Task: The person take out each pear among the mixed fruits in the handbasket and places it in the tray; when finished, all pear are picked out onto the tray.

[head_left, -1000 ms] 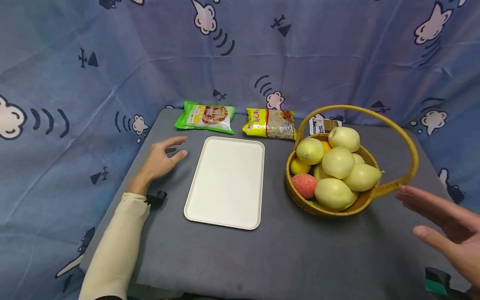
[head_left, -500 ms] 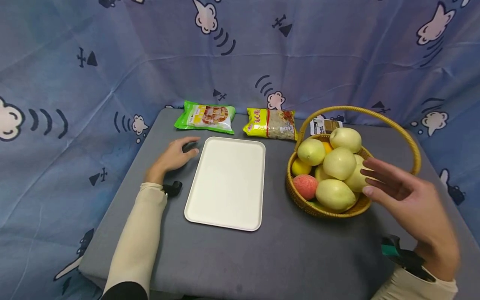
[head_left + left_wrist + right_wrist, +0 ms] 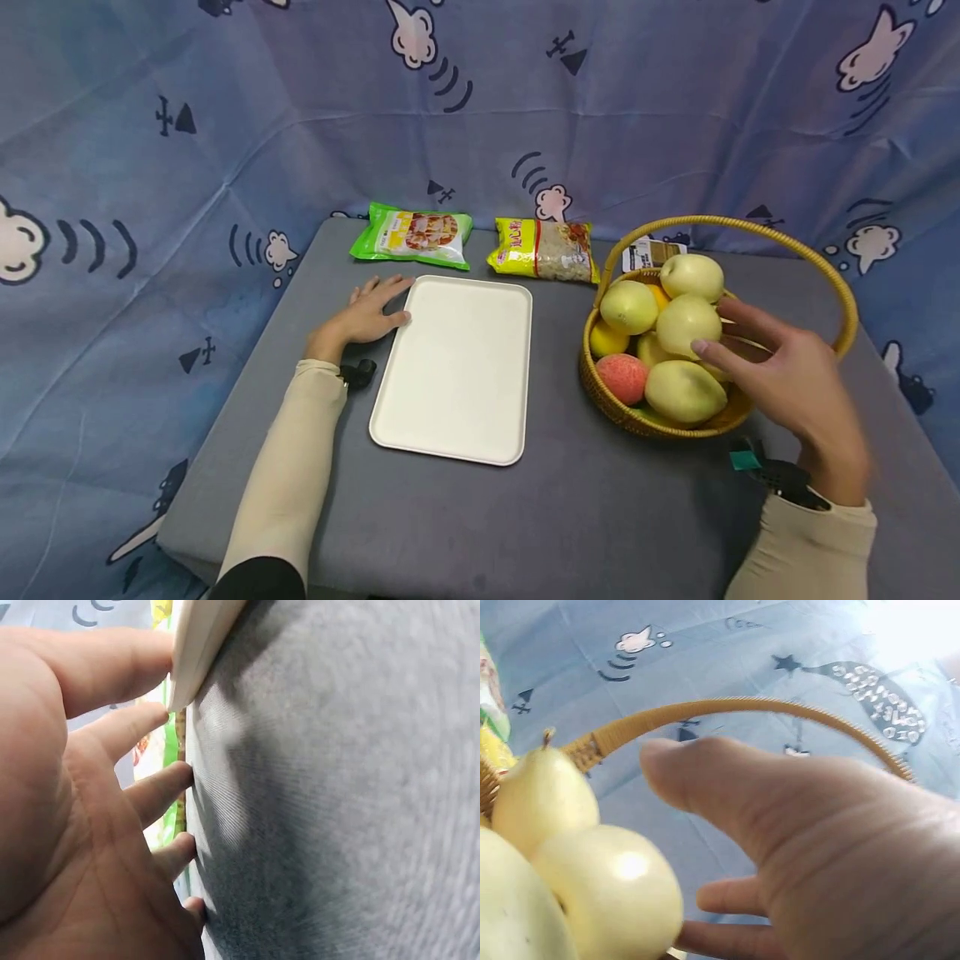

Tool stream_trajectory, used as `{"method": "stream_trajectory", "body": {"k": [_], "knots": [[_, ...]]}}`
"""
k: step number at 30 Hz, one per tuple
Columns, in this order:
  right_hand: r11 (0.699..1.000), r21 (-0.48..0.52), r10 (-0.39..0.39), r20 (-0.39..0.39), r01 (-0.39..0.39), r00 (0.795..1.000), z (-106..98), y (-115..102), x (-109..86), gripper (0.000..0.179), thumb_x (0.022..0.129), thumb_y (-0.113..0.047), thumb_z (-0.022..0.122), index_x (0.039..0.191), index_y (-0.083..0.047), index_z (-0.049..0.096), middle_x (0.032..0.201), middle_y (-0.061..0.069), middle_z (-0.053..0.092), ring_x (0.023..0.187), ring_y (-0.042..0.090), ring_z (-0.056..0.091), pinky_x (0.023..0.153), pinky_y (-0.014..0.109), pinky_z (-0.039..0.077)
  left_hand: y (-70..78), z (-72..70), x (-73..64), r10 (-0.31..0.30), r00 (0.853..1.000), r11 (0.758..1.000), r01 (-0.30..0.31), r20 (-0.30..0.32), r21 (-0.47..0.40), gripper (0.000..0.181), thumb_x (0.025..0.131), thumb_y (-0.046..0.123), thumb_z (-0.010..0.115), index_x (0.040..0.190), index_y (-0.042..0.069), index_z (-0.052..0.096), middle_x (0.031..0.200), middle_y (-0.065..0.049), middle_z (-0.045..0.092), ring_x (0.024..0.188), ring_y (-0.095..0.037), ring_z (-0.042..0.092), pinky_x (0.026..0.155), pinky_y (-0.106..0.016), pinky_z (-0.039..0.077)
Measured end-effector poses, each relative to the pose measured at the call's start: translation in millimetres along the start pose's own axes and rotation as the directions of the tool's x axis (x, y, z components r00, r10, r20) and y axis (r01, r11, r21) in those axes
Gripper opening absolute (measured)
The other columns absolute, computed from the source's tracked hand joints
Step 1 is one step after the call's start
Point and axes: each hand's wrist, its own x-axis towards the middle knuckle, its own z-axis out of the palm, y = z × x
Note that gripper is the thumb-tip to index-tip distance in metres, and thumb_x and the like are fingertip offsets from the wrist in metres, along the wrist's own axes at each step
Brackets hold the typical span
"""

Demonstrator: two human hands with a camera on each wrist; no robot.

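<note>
On the bench [image 3: 585,517] we see the basket [image 3: 611,408], with the tray [image 3: 453,367] to its left. The right hand [image 3: 806,375] is over the basket's right side, fingers half open beside the middle pear [image 3: 687,327]; whether they touch, we cannot tell. The left hand [image 3: 363,317], well left of the basket, has spread fingers, thumb against the tray. The pear tops the basket's pile; we judge it firm, weighty, smooth, easily bruised, best cupped round its widest part.

Red Chinese characters, apparently ending in 心粉, mark the yellow bag [image 3: 543,249]; print on the green bag [image 3: 412,237] is illegible.
</note>
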Motion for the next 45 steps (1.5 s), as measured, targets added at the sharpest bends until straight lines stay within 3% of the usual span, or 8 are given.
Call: {"method": "stream_trajectory", "body": {"k": [9, 13, 17, 27, 29, 35, 38, 45], "knots": [[0.989, -0.144, 0.061, 0.154, -0.039, 0.986, -18.7, 5.1, 35.5, 0.081, 0.102, -0.057, 0.074, 0.164, -0.01, 0.053, 0.151, 0.028, 0.064, 0.101, -0.015, 0.058, 0.073, 0.007, 0.048, -4.5, -1.9, -3.0, -0.008, 1.0, 1.0, 0.008, 0.005, -0.028, 0.073, 0.114, 0.036, 0.058, 0.177, 0.021, 0.024, 0.185, -0.018, 0.01, 0.17, -0.047, -0.009, 0.134, -0.067, -0.014], [0.973, -0.23, 0.061, 0.206, -0.013, 0.977, -21.6, 4.8, 41.8, 0.085, 0.099, -0.06, 0.076, 0.162, -0.007, 0.055, 0.143, 0.031, 0.068, 0.112, 0.018, 0.07, 0.073, 0.019, 0.053, -5.6, -0.6, -2.6, -0.001, 1.0, 0.999, 0.002, 0.015, -0.046, 0.074, 0.114, 0.036, 0.058, 0.178, 0.024, 0.023, 0.185, -0.017, 0.008, 0.17, -0.046, -0.012, 0.133, -0.067, -0.016], [0.955, -0.295, 0.073, 0.226, -0.003, 0.971, -18.4, 2.1, 41.8, 0.093, 0.096, -0.063, 0.078, 0.16, -0.001, 0.054, 0.136, 0.033, 0.07, 0.117, 0.044, 0.068, 0.073, 0.029, 0.054, -7.6, 2.3, -1.2, 0.019, 1.0, 0.997, -0.017, 0.024, -0.08, 0.073, 0.114, 0.037, 0.058, 0.177, 0.027, 0.024, 0.186, -0.016, 0.007, 0.17, -0.045, -0.014, 0.133, -0.066, -0.019], [0.942, -0.324, -0.004, 0.26, 0.092, 0.966, -12.0, -9.3, 40.2, 0.087, 0.097, -0.059, 0.079, 0.157, -0.001, 0.053, 0.139, 0.033, 0.068, 0.121, 0.05, 0.069, 0.088, 0.053, 0.058, -12.7, 1.7, -4.7, 0.053, 0.999, 0.988, -0.052, 0.006, -0.146, 0.075, 0.112, 0.045, 0.059, 0.177, 0.031, 0.025, 0.185, -0.017, 0.006, 0.169, -0.047, -0.018, 0.129, -0.069, -0.024], [0.946, -0.31, -0.021, 0.243, 0.098, 0.97, -12.1, -9.9, 39.4, 0.086, 0.097, -0.056, 0.081, 0.157, -0.001, 0.054, 0.138, 0.034, 0.069, 0.12, 0.051, 0.069, 0.086, 0.052, 0.058, -10.8, 1.5, -3.9, 0.045, 0.999, 0.989, -0.043, 0.007, -0.14, 0.074, 0.113, 0.043, 0.058, 0.177, 0.03, 0.025, 0.185, -0.017, 0.006, 0.169, -0.047, -0.018, 0.13, -0.068, -0.023], [0.96, -0.264, -0.052, 0.154, 0.092, 0.987, -18.3, -15.9, 31.0, 0.086, 0.095, -0.047, 0.086, 0.161, -0.002, 0.054, 0.139, 0.036, 0.067, 0.118, 0.052, 0.069, 0.073, 0.019, 0.051, -6.5, 0.3, -3.5, 0.007, 1.0, 0.994, -0.004, 0.022, -0.108, 0.072, 0.114, 0.033, 0.057, 0.177, 0.025, 0.023, 0.186, -0.015, 0.006, 0.17, -0.045, -0.017, 0.131, -0.066, -0.021], [0.972, -0.216, -0.071, 0.098, 0.091, 0.993, -21.8, -20.8, 22.3, 0.082, 0.094, -0.041, 0.089, 0.16, -0.005, 0.057, 0.143, 0.034, 0.064, 0.109, 0.012, 0.074, 0.069, 0.006, 0.047, -5.0, 0.1, -3.8, 0.0, 1.0, 0.995, 0.002, 0.022, -0.1, 0.072, 0.114, 0.032, 0.057, 0.178, 0.025, 0.023, 0.186, -0.015, 0.006, 0.17, -0.044, -0.017, 0.132, -0.066, -0.021], [0.989, -0.088, -0.114, 0.049, 0.118, 0.992, -21.3, -38.8, 2.7, 0.077, 0.093, -0.026, 0.091, 0.161, -0.014, 0.055, 0.155, 0.017, 0.057, 0.127, 0.021, 0.068, 0.08, -0.006, 0.044, -8.6, 2.0, -0.9, -0.006, 1.0, 0.995, 0.008, 0.021, -0.103, 0.071, 0.114, 0.033, 0.056, 0.177, 0.026, 0.023, 0.186, -0.014, 0.006, 0.17, -0.043, -0.017, 0.132, -0.065, -0.021]]}}
